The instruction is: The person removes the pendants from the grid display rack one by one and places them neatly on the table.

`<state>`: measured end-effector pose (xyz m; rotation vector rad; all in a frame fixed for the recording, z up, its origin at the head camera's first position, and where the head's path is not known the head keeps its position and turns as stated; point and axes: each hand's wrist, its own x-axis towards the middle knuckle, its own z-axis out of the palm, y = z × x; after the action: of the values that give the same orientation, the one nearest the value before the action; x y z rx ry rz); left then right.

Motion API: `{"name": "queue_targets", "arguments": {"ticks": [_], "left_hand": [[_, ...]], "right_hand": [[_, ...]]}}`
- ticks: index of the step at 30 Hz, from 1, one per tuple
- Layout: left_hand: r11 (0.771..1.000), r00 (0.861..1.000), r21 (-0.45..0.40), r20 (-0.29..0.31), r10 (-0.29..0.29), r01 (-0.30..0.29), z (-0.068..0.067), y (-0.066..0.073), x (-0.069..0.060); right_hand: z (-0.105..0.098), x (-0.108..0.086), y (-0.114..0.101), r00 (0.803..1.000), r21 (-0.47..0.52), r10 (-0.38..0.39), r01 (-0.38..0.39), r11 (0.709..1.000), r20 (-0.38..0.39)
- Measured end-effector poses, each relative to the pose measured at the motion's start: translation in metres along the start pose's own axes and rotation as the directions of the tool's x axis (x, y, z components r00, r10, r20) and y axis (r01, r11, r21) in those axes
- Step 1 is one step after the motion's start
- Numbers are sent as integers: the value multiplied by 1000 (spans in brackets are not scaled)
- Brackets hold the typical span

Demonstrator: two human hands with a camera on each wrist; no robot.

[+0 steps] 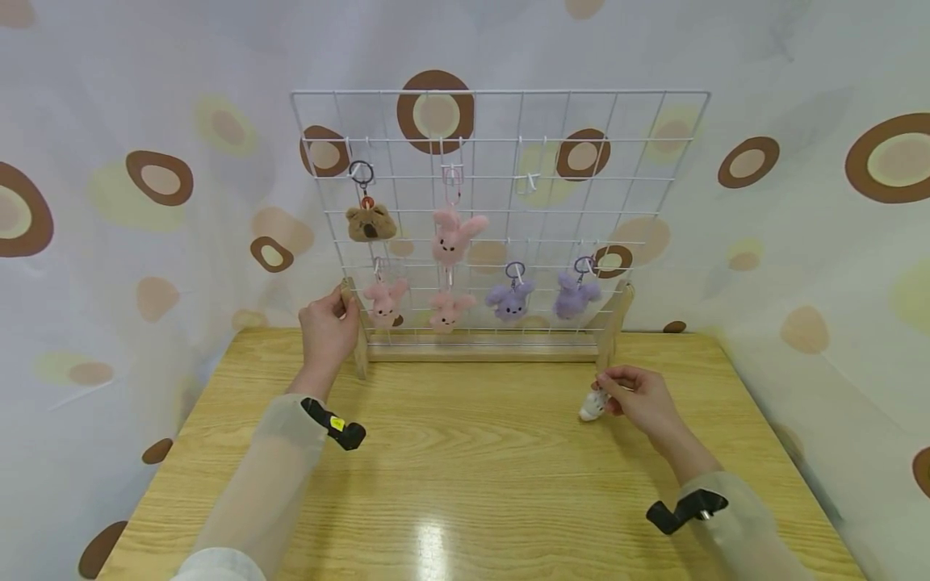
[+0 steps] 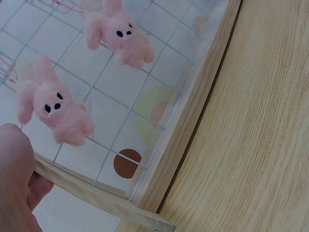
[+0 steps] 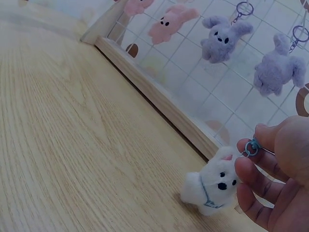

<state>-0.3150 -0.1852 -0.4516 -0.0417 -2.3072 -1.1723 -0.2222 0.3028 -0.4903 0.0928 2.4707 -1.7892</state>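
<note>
A white plush dog keychain (image 3: 215,186) with a blue collar hangs from my right hand (image 1: 639,397), whose thumb and fingers pinch its blue-green clasp (image 3: 251,146). It is just in front of the rack's right wooden leg (image 1: 614,327), low over the table. My left hand (image 1: 328,329) grips the top of the left wooden leg (image 1: 356,339). Between the legs stands a white wire grid (image 1: 501,91). On it hang a brown plush bear head (image 1: 371,223), several pink plush bunnies (image 1: 452,242) and two purple plush ones (image 1: 510,301).
An unused white hook (image 1: 529,184) sticks out of the grid's upper middle. The wooden table (image 1: 465,452) extends in front of the rack. A patterned cloth (image 1: 167,266) hangs behind and at both sides. A wooden crossbar (image 1: 479,353) joins the rack's legs.
</note>
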Motion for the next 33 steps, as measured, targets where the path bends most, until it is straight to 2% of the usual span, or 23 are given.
{"name": "queue_targets", "arguments": {"ticks": [8,16,33], "left_hand": [[1000,1000,9,-7,10,-10,1,-2,0],[1000,1000,0,-2,-6,6,2,-4,0],[1000,1000,6,-4,7,-7,2,-6,0]], "right_hand": [[0,6,0,1000,3,4,-4,1000,8],[1,17,3,1000,-14,-3,3,1000,18],[5,39,8,999,-21,37,-36,999,23]]}}
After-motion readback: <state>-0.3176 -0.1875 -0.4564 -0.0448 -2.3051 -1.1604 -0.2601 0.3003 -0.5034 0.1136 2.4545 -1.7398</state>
